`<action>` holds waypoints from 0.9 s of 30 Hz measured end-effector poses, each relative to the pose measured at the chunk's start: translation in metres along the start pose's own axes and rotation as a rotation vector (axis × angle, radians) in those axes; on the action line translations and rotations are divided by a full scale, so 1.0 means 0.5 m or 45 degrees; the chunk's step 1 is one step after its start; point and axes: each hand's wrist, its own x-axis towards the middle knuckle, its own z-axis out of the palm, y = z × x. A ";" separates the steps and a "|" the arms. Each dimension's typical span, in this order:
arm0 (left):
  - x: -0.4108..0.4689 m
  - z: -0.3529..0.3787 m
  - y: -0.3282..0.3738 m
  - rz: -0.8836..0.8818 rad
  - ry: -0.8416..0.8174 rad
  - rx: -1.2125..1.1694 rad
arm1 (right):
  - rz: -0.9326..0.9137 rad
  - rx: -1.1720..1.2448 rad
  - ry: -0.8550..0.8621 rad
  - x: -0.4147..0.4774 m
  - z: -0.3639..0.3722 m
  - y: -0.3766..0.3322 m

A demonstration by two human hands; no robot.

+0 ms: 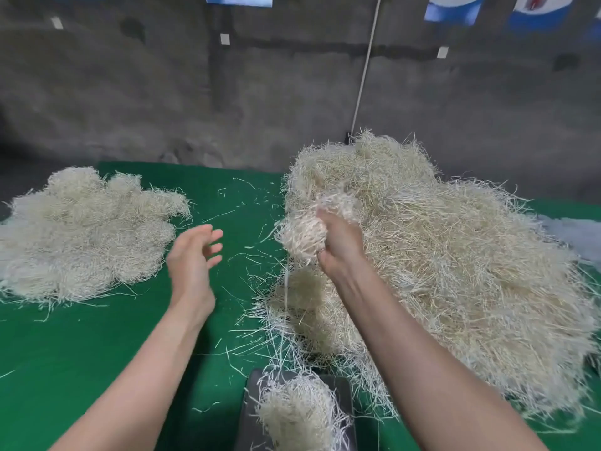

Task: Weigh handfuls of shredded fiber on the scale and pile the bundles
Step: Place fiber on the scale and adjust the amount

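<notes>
The right hand point(340, 245) grips a wad point(302, 237) of fiber, fingers curled round it, held up at the near edge of the heap point(455, 255), with loose strands trailing below. The left hand point(195, 255) hovers beside it, palm turned inward, fingers relaxed and spread, holding nothing. Both forearms reach forward over the table point(97, 353). Nearer the body, a clump point(296, 415) sits on the scale point(341, 390). Far left lies the pile point(81, 236) of bundles. Going by that pile, a good many handfuls seem done, but the heap is much larger, so most of the work probably remains.
</notes>
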 end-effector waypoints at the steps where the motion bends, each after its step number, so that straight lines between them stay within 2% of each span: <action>1: 0.008 -0.004 -0.007 -0.157 -0.045 0.018 | 0.073 0.096 -0.021 -0.002 0.000 -0.005; 3: 0.005 0.011 -0.031 -0.480 -0.265 0.043 | 0.166 0.325 -0.162 -0.020 0.015 -0.011; 5: -0.015 0.046 -0.051 -0.764 -0.465 -0.050 | 0.164 0.461 -0.170 -0.037 0.038 -0.009; 7: -0.038 0.076 -0.057 -1.035 -0.601 -0.278 | -0.020 0.328 -0.003 -0.038 0.041 0.002; 9: -0.053 0.096 -0.051 -1.165 -0.685 -0.513 | -0.327 -0.121 0.178 -0.043 0.021 0.020; 11: -0.069 0.117 -0.034 -1.144 -0.590 -0.619 | -0.358 -0.484 0.102 -0.059 -0.001 0.050; 14: -0.102 0.139 -0.016 -0.884 -0.315 -0.248 | -0.201 -0.656 -0.095 -0.101 -0.028 0.074; 17: -0.141 0.126 -0.039 -0.565 -0.296 0.227 | -0.335 -0.955 -0.055 -0.130 -0.069 0.065; 20: -0.163 0.096 -0.039 -0.357 -0.422 0.427 | -0.257 -1.007 -0.075 -0.138 -0.127 0.069; 21: -0.165 0.084 -0.040 -0.408 -0.490 0.452 | -0.227 -0.971 -0.081 -0.141 -0.143 0.074; 23: -0.167 0.057 -0.040 -0.675 -0.628 0.413 | -0.162 -0.798 -0.090 -0.145 -0.170 0.083; 25: -0.171 0.027 -0.047 -0.895 -0.796 0.195 | -0.114 -0.650 -0.059 -0.151 -0.187 0.094; 27: -0.171 -0.004 -0.059 -1.002 -0.798 0.038 | -0.143 -0.671 0.008 -0.155 -0.198 0.113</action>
